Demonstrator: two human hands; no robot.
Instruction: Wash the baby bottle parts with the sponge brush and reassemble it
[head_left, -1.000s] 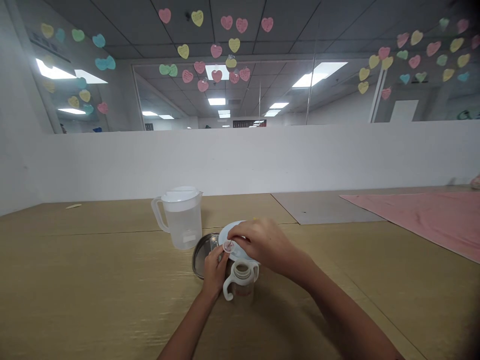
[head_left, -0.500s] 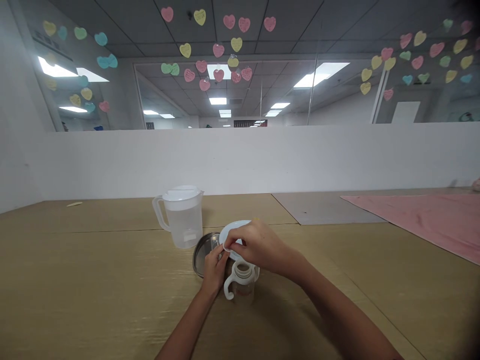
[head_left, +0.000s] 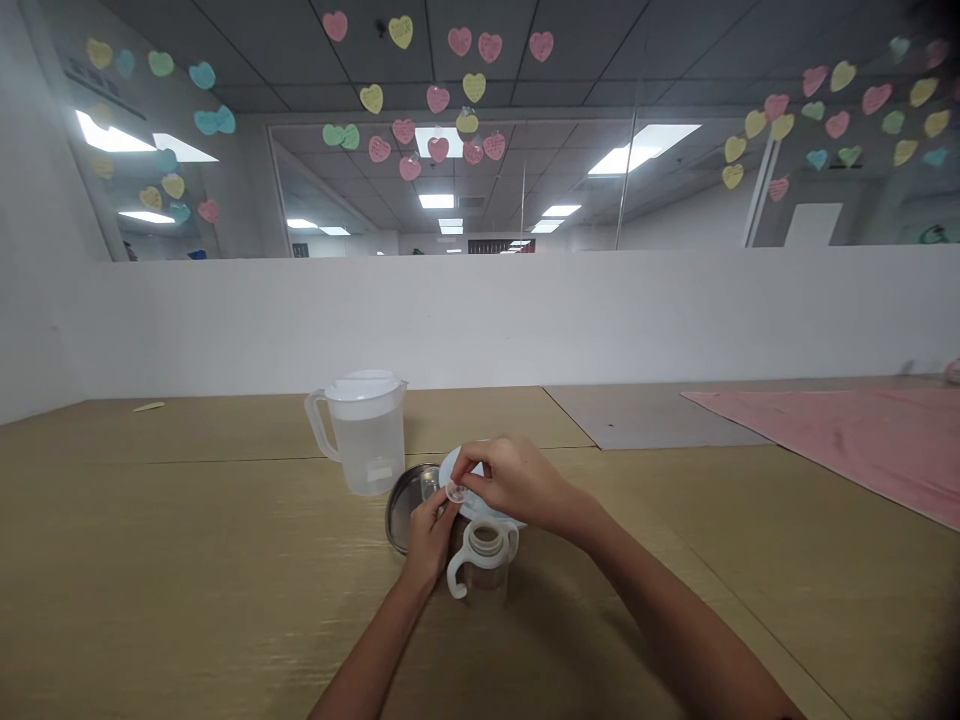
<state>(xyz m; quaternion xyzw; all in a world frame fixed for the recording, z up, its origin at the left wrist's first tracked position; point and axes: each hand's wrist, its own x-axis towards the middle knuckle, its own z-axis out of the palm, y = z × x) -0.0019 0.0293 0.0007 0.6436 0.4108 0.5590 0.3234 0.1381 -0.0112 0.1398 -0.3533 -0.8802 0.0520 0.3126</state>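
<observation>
My left hand (head_left: pixel 429 535) and my right hand (head_left: pixel 517 482) meet above the table, both closed on a small clear round bottle part (head_left: pixel 456 491). The fingertips of both hands pinch its edge; its exact shape is too small to make out. Just below, nearer to me, a clear baby bottle (head_left: pixel 487 578) with white curved handles stands upright, its mouth uncovered. Behind my hands lies a pale plate (head_left: pixel 450 465), partly hidden by my right hand. A round metal tray (head_left: pixel 401 510) sits to the left of it, partly covered by my left hand, with a clear item in it.
A translucent lidded pitcher (head_left: pixel 369 440) stands behind the metal tray to the left, its handle facing left. Over at the right, a pink cloth (head_left: pixel 847 430) lies on the tan tabletop (head_left: pixel 187 570). A white wall (head_left: pixel 480 320) bounds the table at the back.
My right hand has shifted slightly left and down. The clear round part has turned, so more of its face shows between my fingers. The bottle, tray and pitcher stay put.
</observation>
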